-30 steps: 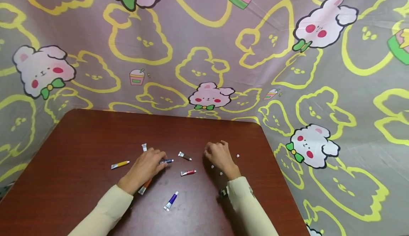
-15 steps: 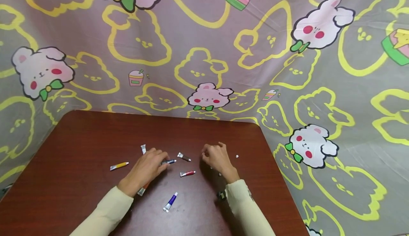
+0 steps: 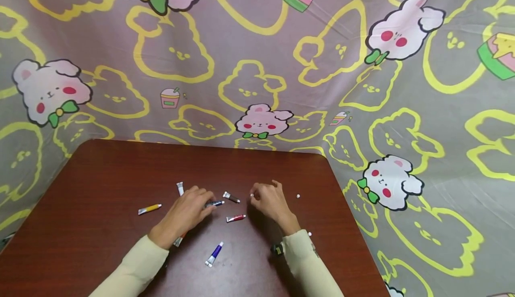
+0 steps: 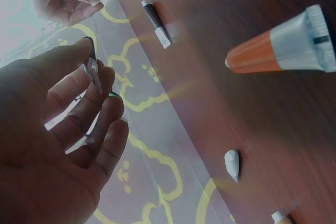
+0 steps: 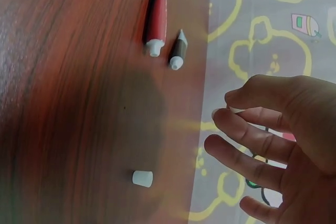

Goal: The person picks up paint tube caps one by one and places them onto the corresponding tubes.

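Note:
My left hand (image 3: 186, 210) pinches a small dark blue paint tube (image 3: 216, 203) between thumb and fingers. The tube's flat silvery end (image 4: 93, 72) shows in the left wrist view. Opposite it, my right hand (image 3: 270, 201) pinches a tiny white cap (image 3: 252, 195) at its fingertips, apart from the tube. On the table between and below the hands lie a brown tube (image 3: 231, 197), a red tube (image 3: 235, 218) and a purple tube (image 3: 214, 254). An orange tube (image 4: 257, 53) lies under my left wrist, partly hidden in the head view.
A white tube (image 3: 180, 188) lies beyond my left hand and a yellow tube (image 3: 149, 209) to its left. Loose white caps (image 3: 298, 196) lie right of my right hand. The brown table (image 3: 120, 167) ends at a patterned cloth (image 3: 249, 42) behind and beside it.
My right hand has moved a little left, toward the tube, and a white cap now shows at its fingertips. The blue tube has shifted slightly right with my left hand.

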Demonstrator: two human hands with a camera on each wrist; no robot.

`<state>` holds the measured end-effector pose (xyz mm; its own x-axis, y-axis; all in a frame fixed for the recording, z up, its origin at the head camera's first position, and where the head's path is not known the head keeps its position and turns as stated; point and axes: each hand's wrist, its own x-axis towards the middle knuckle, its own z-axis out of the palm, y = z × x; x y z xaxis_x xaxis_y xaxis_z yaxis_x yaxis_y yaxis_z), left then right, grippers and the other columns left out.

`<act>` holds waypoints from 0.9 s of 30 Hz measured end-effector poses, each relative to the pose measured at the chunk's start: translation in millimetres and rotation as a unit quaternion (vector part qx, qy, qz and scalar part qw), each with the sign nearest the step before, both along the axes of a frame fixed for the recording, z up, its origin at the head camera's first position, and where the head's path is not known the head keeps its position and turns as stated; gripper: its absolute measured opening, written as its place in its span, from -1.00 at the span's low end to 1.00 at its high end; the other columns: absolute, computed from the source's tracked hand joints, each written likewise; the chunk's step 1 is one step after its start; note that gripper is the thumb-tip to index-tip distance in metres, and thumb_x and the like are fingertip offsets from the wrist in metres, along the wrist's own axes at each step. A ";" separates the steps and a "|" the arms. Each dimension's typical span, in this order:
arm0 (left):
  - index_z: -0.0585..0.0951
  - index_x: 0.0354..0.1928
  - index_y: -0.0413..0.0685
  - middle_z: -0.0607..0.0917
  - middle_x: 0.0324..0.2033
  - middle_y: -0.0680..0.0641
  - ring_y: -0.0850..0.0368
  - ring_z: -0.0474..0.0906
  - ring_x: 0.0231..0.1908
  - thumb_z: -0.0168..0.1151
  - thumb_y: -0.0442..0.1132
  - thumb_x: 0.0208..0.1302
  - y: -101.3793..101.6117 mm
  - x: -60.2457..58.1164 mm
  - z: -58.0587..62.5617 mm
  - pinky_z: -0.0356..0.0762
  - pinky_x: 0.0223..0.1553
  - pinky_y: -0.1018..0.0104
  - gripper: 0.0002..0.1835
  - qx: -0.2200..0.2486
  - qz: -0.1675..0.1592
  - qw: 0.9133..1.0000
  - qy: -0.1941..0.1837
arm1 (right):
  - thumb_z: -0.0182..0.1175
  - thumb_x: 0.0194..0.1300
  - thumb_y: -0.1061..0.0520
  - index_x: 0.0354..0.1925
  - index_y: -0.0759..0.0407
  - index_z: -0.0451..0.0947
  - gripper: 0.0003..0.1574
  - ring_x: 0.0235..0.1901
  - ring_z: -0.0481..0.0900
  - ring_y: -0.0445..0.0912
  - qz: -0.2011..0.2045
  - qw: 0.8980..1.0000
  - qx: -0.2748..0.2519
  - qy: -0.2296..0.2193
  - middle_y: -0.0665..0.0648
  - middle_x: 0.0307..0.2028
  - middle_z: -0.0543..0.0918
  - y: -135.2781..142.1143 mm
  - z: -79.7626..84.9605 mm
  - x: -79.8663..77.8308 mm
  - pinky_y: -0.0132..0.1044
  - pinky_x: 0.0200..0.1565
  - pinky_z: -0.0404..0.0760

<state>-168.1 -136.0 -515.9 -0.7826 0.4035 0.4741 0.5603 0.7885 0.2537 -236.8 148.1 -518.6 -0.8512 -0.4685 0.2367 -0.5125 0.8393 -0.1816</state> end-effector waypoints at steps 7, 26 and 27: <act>0.75 -0.18 -0.06 0.75 -0.34 0.00 0.08 0.51 -0.31 0.64 -0.19 0.23 2.6 1.7 2.6 0.53 -0.18 0.13 -0.76 0.002 -0.006 1.000 0.000 | 0.45 0.25 0.12 -0.26 -0.01 0.73 -0.92 -0.31 0.77 -0.17 0.011 1.000 -0.013 0.002 -0.07 -0.40 0.79 -4.3 3.0 6.2 0.36 0.37 0.41; 0.73 -0.19 -0.01 0.77 -0.32 -0.01 0.08 0.55 -0.28 0.62 -0.18 0.27 9.1 2.0 5.3 0.58 -0.16 0.10 -0.79 0.008 -0.011 1.000 -0.015 | 0.44 0.26 0.16 -0.26 0.04 0.74 -0.94 -0.28 0.76 -0.13 0.039 0.998 -0.043 0.002 -0.04 -0.35 0.74 -14.4 6.4 22.3 0.33 0.34 0.49; 0.73 -0.19 -0.01 0.77 -0.32 0.00 0.08 0.55 -0.28 0.62 -0.18 0.27 9.3 2.0 5.2 0.58 -0.15 0.10 -0.79 0.008 -0.012 1.000 -0.015 | 0.44 0.26 0.16 -0.27 0.04 0.74 -0.94 -0.28 0.76 -0.13 0.039 0.998 -0.044 0.001 -0.04 -0.35 0.74 -14.8 6.7 23.1 0.32 0.33 0.50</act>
